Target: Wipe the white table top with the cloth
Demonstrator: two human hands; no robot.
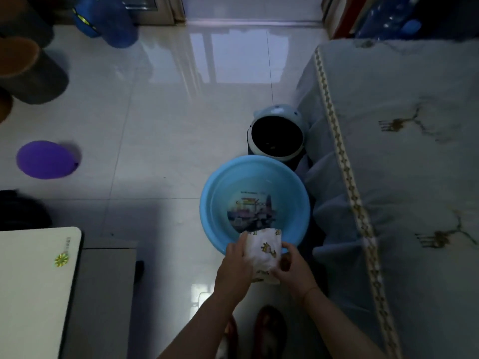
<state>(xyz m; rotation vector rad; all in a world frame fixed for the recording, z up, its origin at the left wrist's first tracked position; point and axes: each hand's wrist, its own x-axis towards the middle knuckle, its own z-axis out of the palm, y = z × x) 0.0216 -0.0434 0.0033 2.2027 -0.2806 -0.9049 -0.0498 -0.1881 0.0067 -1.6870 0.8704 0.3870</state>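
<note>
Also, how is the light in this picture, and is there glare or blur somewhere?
Head view: dim overall, darkest at the corners; window glare on the floor tiles; straight lines bend near the edges; the cloth and blue basin look fairly sharp.

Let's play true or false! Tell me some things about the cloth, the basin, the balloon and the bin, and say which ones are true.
1. Both hands hold the cloth. True: the left hand and the right hand grip the cloth.
2. The cloth lies on the white table. False: it is held over the near rim of the blue basin. The white table is off to the left.
3. The balloon is red. False: the balloon is purple.
4. The basin stands on the tiled floor. True.
5. The small bin stands just beyond the basin. True.
</note>
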